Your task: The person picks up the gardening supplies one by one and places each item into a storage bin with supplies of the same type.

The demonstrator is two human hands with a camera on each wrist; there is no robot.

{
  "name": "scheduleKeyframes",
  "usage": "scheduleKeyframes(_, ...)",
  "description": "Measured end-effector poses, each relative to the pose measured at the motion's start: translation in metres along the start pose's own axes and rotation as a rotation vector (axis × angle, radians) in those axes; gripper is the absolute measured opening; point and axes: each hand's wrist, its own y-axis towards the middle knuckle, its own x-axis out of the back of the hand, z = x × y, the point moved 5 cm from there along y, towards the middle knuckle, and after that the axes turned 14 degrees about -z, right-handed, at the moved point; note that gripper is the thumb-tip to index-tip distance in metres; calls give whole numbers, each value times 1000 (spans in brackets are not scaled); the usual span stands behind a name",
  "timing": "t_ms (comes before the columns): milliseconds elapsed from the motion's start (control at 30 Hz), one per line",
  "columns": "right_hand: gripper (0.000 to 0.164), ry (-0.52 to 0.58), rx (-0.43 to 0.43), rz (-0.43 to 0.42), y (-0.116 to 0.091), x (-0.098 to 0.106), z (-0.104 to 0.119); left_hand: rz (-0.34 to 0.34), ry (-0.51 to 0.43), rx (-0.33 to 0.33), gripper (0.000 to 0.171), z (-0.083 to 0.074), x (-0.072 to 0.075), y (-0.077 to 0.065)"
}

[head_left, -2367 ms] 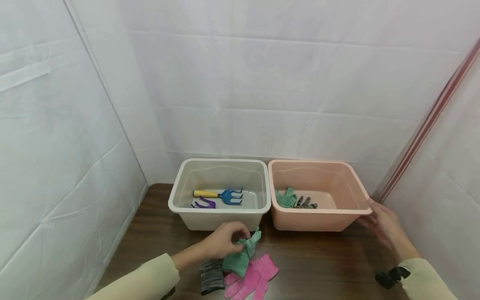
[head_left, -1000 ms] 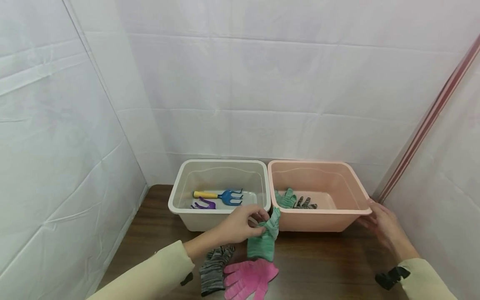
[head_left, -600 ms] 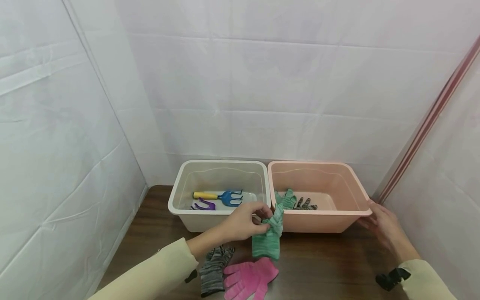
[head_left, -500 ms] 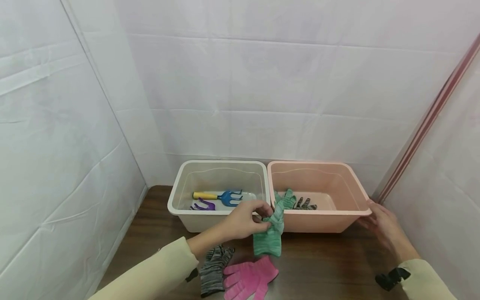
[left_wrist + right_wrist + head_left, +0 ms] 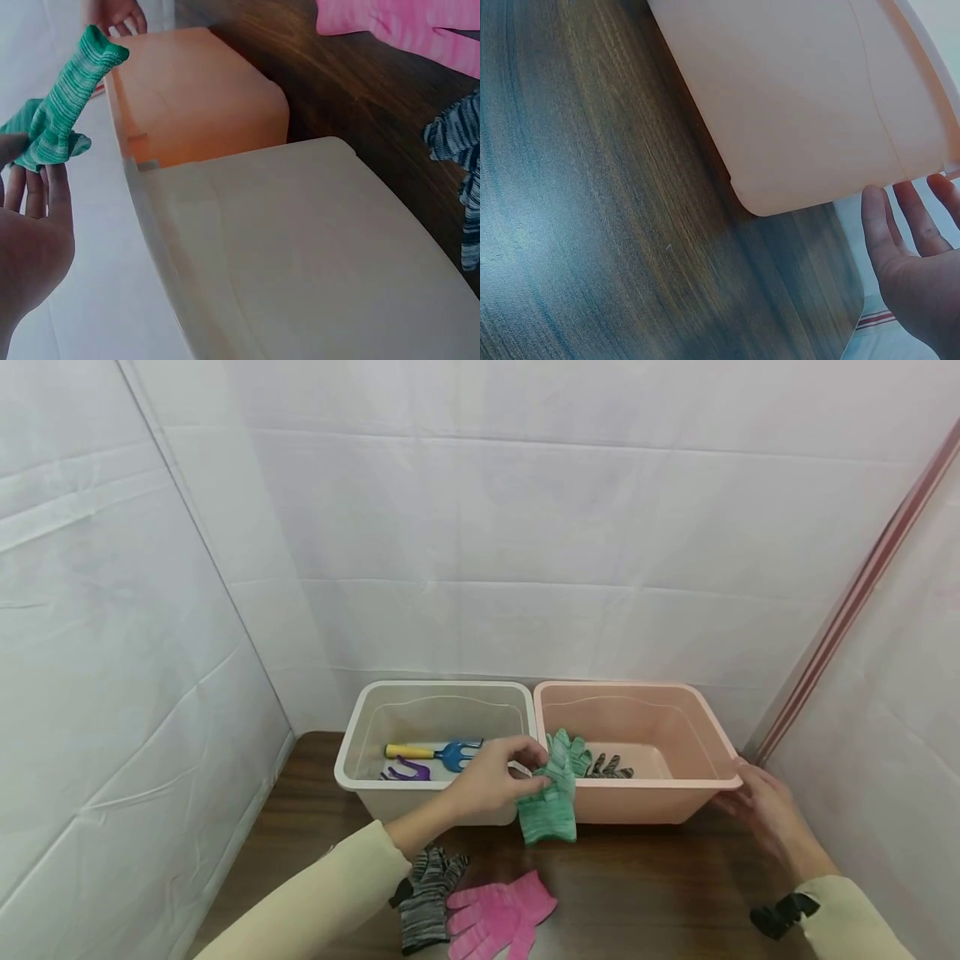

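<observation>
While the left hand (image 5: 495,777) pinches a mint-green knitted glove (image 5: 551,814) above the worktop (image 5: 637,885), covering the bins' adjoining near corners, the right hand (image 5: 768,810) touches the right end of a peach plastic bin (image 5: 630,803), fingers nearly straight, thumb hard to make out. Beside it, along the far edge, a pale grey plastic bin (image 5: 442,802) holds a yellow-handled blue fork (image 5: 453,753), partly hidden by the left hand. Toward the near edge, a pink knitted glove (image 5: 498,910) is cut off.
</observation>
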Motion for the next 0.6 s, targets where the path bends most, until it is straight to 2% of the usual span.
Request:
scheduleKeyframes(233, 90, 9, 14, -13, 0, 2, 0, -51, -16, 13, 19, -2, 3, 11)
scheduleKeyframes(600, 87, 67, 13, 27, 0, 1, 0, -157, -2, -17, 17, -9, 0, 34)
